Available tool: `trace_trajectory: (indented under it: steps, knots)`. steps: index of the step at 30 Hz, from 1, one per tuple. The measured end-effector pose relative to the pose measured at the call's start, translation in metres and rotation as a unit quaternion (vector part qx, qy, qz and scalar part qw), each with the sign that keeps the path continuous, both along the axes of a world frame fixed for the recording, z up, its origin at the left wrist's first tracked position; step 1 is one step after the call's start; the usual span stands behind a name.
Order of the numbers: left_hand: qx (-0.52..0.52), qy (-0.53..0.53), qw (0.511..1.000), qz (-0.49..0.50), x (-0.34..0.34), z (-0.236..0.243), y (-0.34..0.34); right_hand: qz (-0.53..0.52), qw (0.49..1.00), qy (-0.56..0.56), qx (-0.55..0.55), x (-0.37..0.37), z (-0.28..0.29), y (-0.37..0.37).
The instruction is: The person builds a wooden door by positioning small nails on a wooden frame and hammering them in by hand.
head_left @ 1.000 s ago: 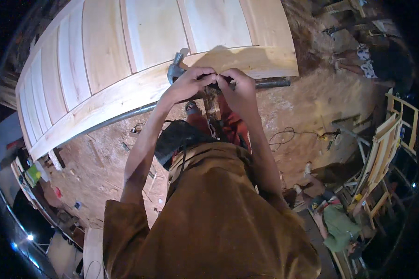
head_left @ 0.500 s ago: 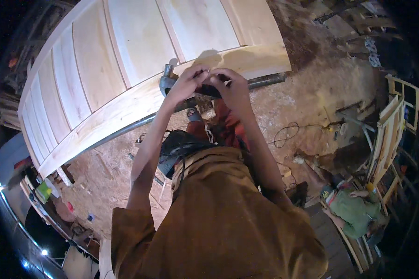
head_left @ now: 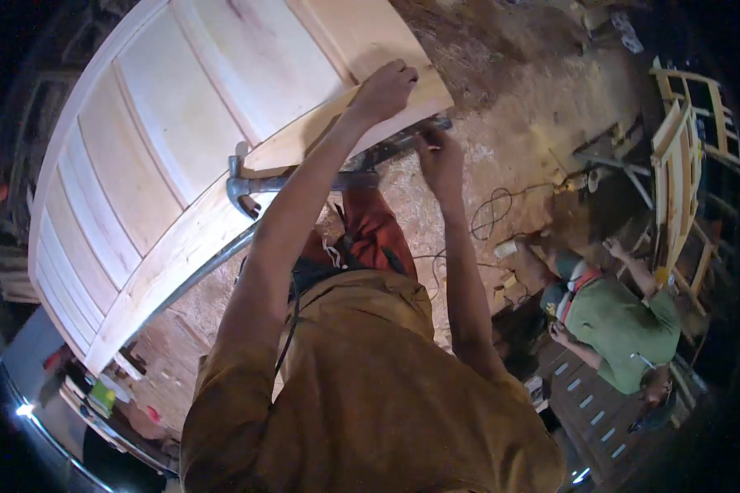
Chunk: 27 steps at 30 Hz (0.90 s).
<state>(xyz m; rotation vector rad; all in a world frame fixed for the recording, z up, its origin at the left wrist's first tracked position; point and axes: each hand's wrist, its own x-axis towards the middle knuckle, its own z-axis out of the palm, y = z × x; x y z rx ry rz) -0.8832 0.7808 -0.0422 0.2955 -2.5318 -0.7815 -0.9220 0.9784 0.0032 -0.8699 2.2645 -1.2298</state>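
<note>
Now left hand (head_left: 384, 92) over near edge of wooden panel (head_left: 210, 66), apart from right hand (head_left: 441, 167), unlike earlier; fingers of both curled, whether pinching cannot tell. Hammer (head_left: 265, 184) at same edge, partly behind left forearm (head_left: 298, 193).

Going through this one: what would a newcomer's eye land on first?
Probably the large, pale slatted wooden panel filling the upper left. Next, the claw hammer at its near edge, with the left hand at that edge farther right. Then the co-worker in green at lower right.
</note>
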Motion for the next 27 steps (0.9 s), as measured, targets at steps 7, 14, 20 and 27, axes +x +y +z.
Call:
trace_trajectory:
  steps: [7,14,20,27]
  knots:
    - [0.022,0.104,0.994,0.034,-0.008,-0.010,-0.008,0.119,0.972,0.205,0.002,0.073,-0.015,-0.002]
    - [0.015,0.183,0.982,0.050,0.015,0.001,-0.027,0.274,0.920,0.281,0.002,0.133,-0.011,-0.032]
    - [0.317,0.119,0.931,0.134,0.095,0.035,-0.053,0.340,0.890,0.294,0.075,0.145,-0.027,-0.043]
    - [0.352,0.104,0.901,0.232,0.193,0.015,-0.101,0.274,0.953,0.089,0.089,0.111,0.009,0.019]
